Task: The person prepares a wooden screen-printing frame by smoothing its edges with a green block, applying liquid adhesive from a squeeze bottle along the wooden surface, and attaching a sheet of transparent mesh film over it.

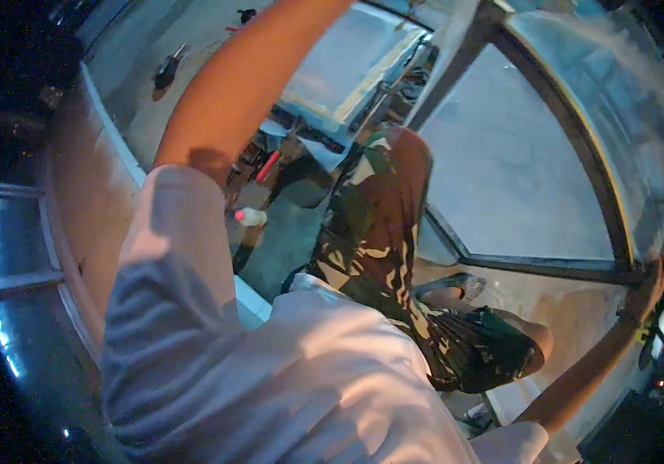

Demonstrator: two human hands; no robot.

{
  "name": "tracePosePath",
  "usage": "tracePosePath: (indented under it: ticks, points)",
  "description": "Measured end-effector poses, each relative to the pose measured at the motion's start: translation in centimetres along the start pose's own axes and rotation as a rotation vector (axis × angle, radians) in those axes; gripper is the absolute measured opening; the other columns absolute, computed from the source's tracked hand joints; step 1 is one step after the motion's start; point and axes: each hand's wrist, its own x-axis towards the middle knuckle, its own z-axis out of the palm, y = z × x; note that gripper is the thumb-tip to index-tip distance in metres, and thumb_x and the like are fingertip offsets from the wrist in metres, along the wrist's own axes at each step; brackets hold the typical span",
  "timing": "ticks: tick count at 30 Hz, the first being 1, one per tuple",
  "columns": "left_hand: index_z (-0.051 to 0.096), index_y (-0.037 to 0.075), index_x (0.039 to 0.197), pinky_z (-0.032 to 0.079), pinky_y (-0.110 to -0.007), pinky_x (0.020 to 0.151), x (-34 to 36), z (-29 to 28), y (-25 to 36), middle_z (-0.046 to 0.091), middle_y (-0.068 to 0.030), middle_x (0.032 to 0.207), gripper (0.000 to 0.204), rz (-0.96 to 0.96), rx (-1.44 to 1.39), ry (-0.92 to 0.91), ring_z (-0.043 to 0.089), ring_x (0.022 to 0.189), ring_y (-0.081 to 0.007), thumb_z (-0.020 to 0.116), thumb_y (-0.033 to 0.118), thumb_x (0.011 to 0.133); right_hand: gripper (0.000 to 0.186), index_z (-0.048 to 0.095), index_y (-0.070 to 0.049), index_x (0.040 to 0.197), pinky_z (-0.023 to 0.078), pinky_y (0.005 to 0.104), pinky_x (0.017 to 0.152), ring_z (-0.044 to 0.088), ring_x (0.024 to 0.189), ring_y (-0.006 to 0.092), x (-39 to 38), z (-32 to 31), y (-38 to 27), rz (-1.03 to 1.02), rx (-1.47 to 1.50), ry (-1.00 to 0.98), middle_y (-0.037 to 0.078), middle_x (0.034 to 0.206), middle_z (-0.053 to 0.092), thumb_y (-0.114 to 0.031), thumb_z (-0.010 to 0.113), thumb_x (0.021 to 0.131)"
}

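A large framed glass panel (604, 174) with a dark frame and a pale, hazy pane stands tilted on my right. My right hand (649, 292) is closed round its lower right corner; the fingers show only in part. Clear, crinkled plastic sheeting (641, 100) lies against the panel's outer side, above that hand. My left arm (227, 100) reaches up past the top edge, so the left hand and anything in it are out of the picture.
Another pane (347, 66) with tape-like yellowish edging lies ahead. On the floor are a white bottle (253, 217) with a pinkish-red cap, a red-handled tool (268, 166) and small clutter. A dark tool (168, 71) rests at upper left. My legs in camouflage trousers (371, 216) are between.
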Motion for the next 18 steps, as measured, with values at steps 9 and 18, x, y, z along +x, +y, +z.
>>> tracePosePath:
  ticks: [9, 18]
  points:
    - [0.064, 0.003, 0.071, 0.046, -0.035, 0.052, -46.7, -12.0, -16.9, 0.062, -0.0068, 0.061, 0.013, -0.823, 0.3, -0.598, 0.06, 0.056, -0.0191, 0.056, 0.013, 0.074, 0.042, 0.049, -0.003, 0.127, 0.043, 0.0404, 0.093, 0.053, 0.108, 0.0276, 0.8, -0.2, -2.1, -0.036, 0.053, -0.142, 0.012, 0.116, 0.055, -0.013, 0.054, 0.087]
    - [0.007, 0.02, 0.15, 0.057, -0.04, 0.072, -77.0, 1.7, -5.1, 0.049, -0.0176, 0.13, 0.108, -1.372, -0.947, 0.252, 0.062, 0.098, -0.0263, 0.072, -0.012, 0.07, 0.042, 0.046, -0.017, 0.132, 0.045, 0.0455, 0.088, 0.056, 0.09, 0.0265, -3.9, -2.7, 3.1, -0.479, -0.835, -0.161, 0.01, 0.098, 0.056, -0.024, 0.053, 0.092]
